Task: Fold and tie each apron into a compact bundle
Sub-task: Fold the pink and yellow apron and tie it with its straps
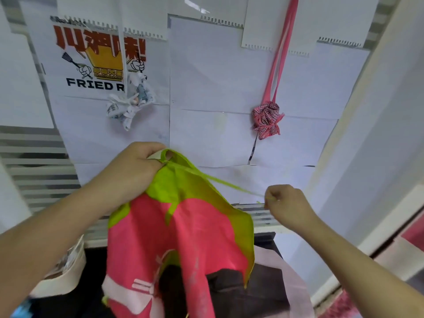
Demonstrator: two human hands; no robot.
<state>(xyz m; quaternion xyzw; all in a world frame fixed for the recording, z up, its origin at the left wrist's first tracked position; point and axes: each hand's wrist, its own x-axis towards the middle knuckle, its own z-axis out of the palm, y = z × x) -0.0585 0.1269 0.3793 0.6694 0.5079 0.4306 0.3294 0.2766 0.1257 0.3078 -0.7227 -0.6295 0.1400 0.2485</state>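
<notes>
Below apron (183,226), perhaps cloth-filled bag (68,271)

white paper sheets (206,72) on the wall, a fried-rice poster (91,63) at upper left

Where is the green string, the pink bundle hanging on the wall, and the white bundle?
green string (229,184), head view, middle of the taut strap.
pink bundle (266,121), head view, its bunched checked cloth.
white bundle (128,104), head view, its crumpled middle.

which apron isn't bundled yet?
The pink and green apron, spread loose between the left hand and right hand. The white apron and pink checked apron hang tied up on the wall.
</notes>
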